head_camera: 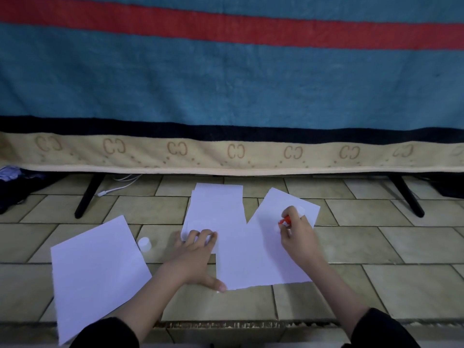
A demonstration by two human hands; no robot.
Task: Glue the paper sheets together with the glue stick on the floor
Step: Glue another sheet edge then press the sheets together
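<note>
A white paper sheet lies tilted on the tiled floor in front of me. My right hand is shut on a red glue stick whose tip touches the sheet's upper right part. My left hand presses flat on the sheet's left edge, thumb at its near corner. A small stack of white sheets lies just behind my left hand. Another single sheet lies to the left. The white glue cap stands on the floor between that sheet and my left hand.
A blue blanket with a red stripe and a beige border hangs across the back. Black stand legs reach the floor on both sides. A white cable and dark cloth lie at the back left.
</note>
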